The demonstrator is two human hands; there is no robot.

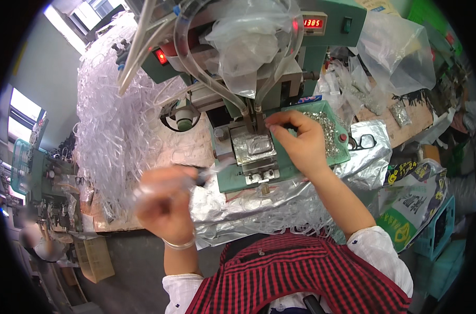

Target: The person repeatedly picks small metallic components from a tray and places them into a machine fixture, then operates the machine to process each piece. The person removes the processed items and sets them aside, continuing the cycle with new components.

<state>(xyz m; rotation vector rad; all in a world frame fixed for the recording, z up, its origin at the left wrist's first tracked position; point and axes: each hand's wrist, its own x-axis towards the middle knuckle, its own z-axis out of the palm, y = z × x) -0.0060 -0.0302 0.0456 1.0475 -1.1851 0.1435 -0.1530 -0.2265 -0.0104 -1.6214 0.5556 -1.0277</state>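
Observation:
My left hand (167, 206) is blurred by motion, in front and to the left of a green bench press (233, 184). Its fingers are curled around a clear plastic piece (162, 189), whose outline is smeared. At the press, my right hand (303, 141) has thumb and forefinger pinched together beside the metal press head (255, 121). What lies between those fingertips is too small to make out. Below the head is a shiny metal plate (239, 155). Right beside this hand, a green tray (345, 153) holds many small metal parts (329, 133).
A tall heap of clear plastic pieces (109, 120) covers the left of the bench. More clear pieces (280, 212) lie on silver foil (212, 206) in front. Dark-framed glasses (364, 141) rest right of the tray. Clear hoses (183, 52) and a plastic bag (243, 42) hang overhead.

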